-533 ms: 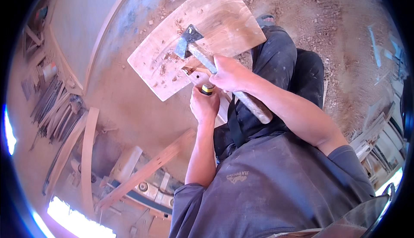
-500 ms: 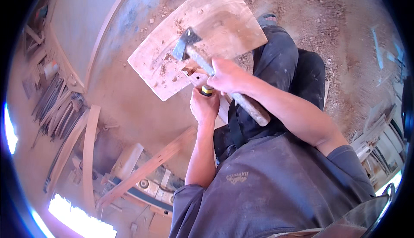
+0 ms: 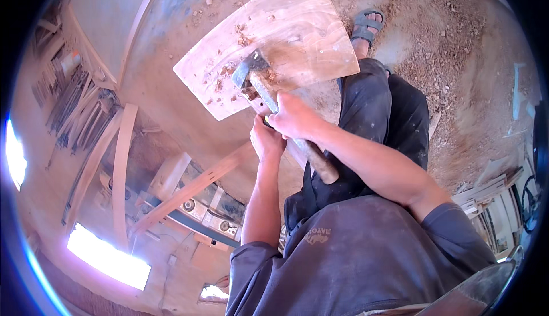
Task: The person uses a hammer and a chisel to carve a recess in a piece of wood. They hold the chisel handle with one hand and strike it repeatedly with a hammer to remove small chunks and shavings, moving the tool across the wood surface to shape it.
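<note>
My right hand (image 3: 294,117) is wrapped round the wooden handle of a hatchet (image 3: 318,164). The steel head (image 3: 249,70) hangs over a pale wooden board (image 3: 323,50) scattered with chips. Close beside it, my left hand (image 3: 267,140) is closed round a chisel, of which only a bit of yellow handle (image 3: 266,120) shows; its blade is hidden. Beneath both hands lies a narrow piece of wood (image 3: 258,106) with a hole in it. One end rests over the board's near edge, and the rest runs back toward my lap.
A long beam (image 3: 197,187) slants at my left, near a machine with round knobs (image 3: 224,224). Curved planks (image 3: 121,167) and a heap of thin strips (image 3: 80,107) lie farther left. Wood chips (image 3: 434,47) cover the ground at the right. My sandalled foot (image 3: 366,29) is beyond the board.
The hatchet head has come down slightly toward the narrow wood, its handle end lower and farther left. My right hand is closer to my left and covers more of the chisel. The view has shifted.
</note>
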`<state>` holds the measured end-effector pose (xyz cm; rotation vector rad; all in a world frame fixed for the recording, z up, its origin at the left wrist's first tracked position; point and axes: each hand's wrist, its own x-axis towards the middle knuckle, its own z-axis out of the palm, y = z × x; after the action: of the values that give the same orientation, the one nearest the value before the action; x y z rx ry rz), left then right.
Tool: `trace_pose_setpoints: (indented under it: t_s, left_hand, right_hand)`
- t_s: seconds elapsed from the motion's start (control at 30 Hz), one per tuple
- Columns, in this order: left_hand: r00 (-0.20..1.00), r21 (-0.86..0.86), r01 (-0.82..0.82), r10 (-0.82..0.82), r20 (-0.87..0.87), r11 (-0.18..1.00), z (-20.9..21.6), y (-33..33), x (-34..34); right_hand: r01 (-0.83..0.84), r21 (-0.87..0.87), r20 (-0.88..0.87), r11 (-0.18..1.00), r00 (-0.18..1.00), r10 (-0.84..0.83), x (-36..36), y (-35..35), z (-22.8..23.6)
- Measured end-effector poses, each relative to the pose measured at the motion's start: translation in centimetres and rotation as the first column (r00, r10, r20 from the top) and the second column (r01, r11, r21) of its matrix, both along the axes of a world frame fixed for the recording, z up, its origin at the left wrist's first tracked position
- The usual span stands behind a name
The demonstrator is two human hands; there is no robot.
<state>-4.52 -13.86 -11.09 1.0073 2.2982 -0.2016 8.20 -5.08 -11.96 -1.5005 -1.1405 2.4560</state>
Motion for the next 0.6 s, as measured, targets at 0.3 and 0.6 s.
trace_pose_setpoints:
  t_s: [0.3, 0.6]
  left_hand:
    - [0.986, 0.041, -0.017, 0.010, 0.167, 0.999, -0.1, -0.1, -0.9]
    - [0.403, -0.288, -0.556, 0.555, 0.727, 0.780, -0.3, -1.4, -5.2]
  right_hand:
    - [0.017, -0.126, 0.020, 0.992, 1.000, -0.015, 3.9, 1.0, 1.3]
    - [0.283, -0.031, 0.042, 0.959, 0.959, -0.282, 14.4, 2.0, 0.6]
